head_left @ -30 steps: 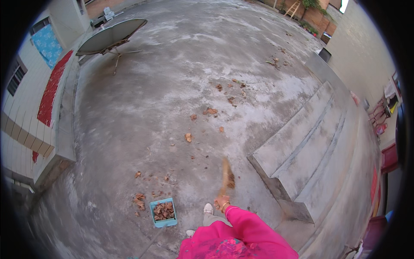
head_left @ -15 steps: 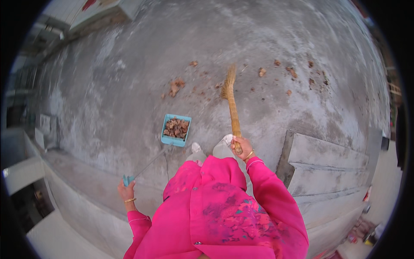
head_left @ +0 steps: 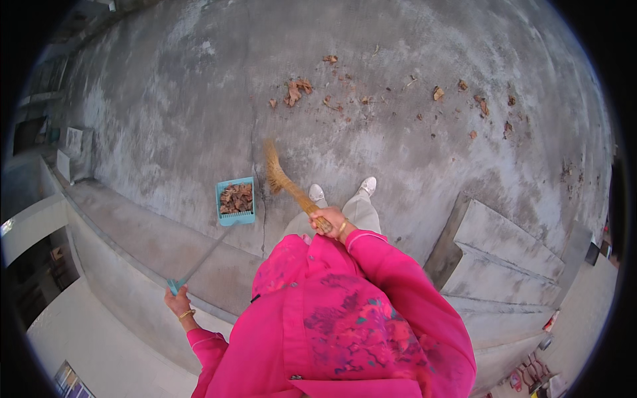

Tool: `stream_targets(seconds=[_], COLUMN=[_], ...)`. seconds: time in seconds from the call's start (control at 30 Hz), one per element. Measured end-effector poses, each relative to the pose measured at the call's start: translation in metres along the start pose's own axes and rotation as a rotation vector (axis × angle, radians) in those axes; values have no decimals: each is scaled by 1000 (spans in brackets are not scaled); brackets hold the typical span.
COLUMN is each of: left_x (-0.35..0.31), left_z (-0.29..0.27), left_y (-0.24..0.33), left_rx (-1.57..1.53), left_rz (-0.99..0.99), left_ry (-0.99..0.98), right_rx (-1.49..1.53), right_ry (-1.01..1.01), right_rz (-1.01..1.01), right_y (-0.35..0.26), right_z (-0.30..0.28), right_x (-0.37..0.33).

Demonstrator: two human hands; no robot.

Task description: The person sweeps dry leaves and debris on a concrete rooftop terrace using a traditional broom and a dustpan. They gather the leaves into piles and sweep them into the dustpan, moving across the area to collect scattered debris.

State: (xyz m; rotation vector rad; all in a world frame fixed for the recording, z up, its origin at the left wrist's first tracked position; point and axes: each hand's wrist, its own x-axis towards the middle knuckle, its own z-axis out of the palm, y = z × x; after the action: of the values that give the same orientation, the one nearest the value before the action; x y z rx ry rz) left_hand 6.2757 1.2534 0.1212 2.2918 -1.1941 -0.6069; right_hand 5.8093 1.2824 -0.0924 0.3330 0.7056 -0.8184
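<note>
My left hand [head_left: 178, 302] is closed around the blue grip at the top of a long-handled dustpan [head_left: 236, 218]. The pan rests on the concrete, with a heap of dry brown leaves [head_left: 237, 198] inside it. In my right hand [head_left: 329, 222] is a straw broom [head_left: 284, 179], gripped near the end of its handle. Its bristles point forward and left, just to the right of the pan, and look slightly blurred. Whether they touch the ground I cannot tell.
Loose dry leaves [head_left: 295, 91] and crumbs lie scattered ahead, reaching across to the right. A low concrete wall [head_left: 139, 229] runs along the left. Stepped concrete blocks [head_left: 507, 239] stand on the right. A crack [head_left: 263, 229] crosses the floor beside the pan.
The broom has swung left toward the dustpan, its bristles now lower and nearer to it. My right hand came left with it. The dustpan and left hand sit further left in view.
</note>
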Motion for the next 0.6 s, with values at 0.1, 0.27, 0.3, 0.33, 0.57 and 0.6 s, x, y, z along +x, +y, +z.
stream_targets(seconds=[0.1, 0.27, 0.3, 0.33, 0.57, 0.6], left_x=[-8, -27, -32, -38, -77, -78], left_z=[-12, -15, -14, -13, 21, 27], left_y=[7, 18, 20, 22, 47, 52], left_rx=[76, 71, 103, 110, 32, 47], left_rz=[-12, -12, -45, -48, -63, -66], left_ry=[23, 82, 114, 128, 141, 140], right_rx=[-108, -207, -291, -387, -445, -362], right_ry=[28, 233, 213, 261, 337, 355], right_rz=[112, 174, 147, 127, 44, -30], right_y=[24, 51, 49, 43, -56, -74], right_z=[-1, -33, -38, -43, -90, -101], right_x=[17, 13, 12, 10, -58, -76])
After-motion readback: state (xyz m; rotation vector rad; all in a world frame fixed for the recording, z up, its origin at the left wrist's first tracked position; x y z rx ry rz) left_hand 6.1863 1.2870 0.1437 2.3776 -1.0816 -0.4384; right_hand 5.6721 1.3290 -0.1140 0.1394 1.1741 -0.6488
